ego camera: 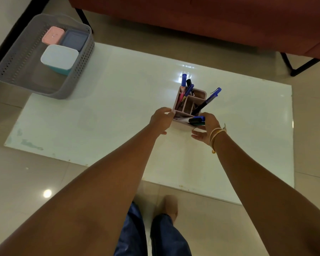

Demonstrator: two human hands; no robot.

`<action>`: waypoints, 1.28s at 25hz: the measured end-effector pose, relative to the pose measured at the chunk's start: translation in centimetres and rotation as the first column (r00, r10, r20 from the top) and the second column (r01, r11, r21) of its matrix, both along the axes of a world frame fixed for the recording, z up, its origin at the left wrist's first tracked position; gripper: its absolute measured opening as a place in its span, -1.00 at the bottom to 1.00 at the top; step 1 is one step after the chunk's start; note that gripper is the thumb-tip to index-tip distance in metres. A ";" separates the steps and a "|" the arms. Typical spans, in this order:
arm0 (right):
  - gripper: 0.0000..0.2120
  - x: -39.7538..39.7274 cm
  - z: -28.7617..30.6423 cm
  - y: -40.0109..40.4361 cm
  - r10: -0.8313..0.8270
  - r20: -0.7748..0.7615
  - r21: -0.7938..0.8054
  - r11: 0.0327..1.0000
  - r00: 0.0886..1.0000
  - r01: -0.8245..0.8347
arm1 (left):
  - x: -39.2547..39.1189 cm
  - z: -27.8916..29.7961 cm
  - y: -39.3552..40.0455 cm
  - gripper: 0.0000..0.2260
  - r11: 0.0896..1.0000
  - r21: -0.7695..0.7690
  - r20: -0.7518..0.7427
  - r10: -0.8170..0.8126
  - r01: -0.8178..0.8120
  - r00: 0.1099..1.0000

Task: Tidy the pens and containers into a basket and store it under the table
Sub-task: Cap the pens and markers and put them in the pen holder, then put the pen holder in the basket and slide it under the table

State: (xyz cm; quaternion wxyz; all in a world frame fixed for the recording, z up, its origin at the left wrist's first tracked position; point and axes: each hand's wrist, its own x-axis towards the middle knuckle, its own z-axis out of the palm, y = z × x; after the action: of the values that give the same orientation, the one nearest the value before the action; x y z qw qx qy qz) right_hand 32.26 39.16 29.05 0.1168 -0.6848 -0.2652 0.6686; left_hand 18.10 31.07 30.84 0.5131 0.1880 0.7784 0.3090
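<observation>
A pink pen holder [189, 103] with several compartments stands on the white glass table [118, 111]. Several pens and markers [205, 102] stick out of it. My left hand [161, 120] grips the holder's left side. My right hand [207, 128] is against its near right side, thumb over the markers in the front compartment. A grey perforated basket [13, 61] sits at the table's far left corner. It holds a pink-lidded container [53, 35], a dark blue one [74, 40] and a white-lidded teal one [58, 58].
A red-brown sofa [211, 19] on black legs stands behind the table. The floor is glossy tile. My legs in blue trousers [155, 233] and a bare foot are at the table's near edge.
</observation>
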 end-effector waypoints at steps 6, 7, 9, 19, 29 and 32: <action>-0.79 -2.5 -0.6 0.6 -0.062 -0.124 -0.048 0.997 0.990 0.056 | -1.1 -2.1 -0.1 -0.70 0.988 0.062 -0.102 0.149 -0.144 0.983; -0.77 -3.3 -0.7 0.3 -0.050 -0.134 -0.040 0.998 0.990 0.045 | -1.7 -2.3 -0.6 -0.72 0.975 0.080 -0.108 0.216 -0.208 0.970; -0.75 -6.1 -0.5 -0.7 -0.012 -0.152 -0.002 1.000 0.988 0.012 | -3.8 -2.2 -1.9 -0.72 0.942 0.135 -0.122 0.324 -0.308 0.938; -0.78 -27.4 6.3 -5.5 0.262 -0.168 0.105 0.963 0.950 -0.247 | -21.4 5.7 -9.6 -0.75 0.821 0.280 -0.199 0.557 -0.498 0.806; -0.91 -49.6 9.5 -11.7 0.520 -0.116 0.129 0.853 0.846 -0.506 | -40.2 6.2 -17.1 -0.82 0.714 0.235 -0.293 0.699 -0.659 0.653; -0.86 -53.3 8.6 -11.8 0.649 0.030 0.165 0.747 0.760 -0.644 | -42.5 4.6 -18.2 -0.93 0.701 0.123 -0.194 0.711 -0.703 0.676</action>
State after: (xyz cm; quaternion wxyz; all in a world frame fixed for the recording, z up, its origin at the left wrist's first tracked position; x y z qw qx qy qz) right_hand -21.08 27.41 37.62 -0.0615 -0.5287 -0.5383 0.6534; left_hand -24.44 12.89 35.42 0.2578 -0.0835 0.8375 0.4745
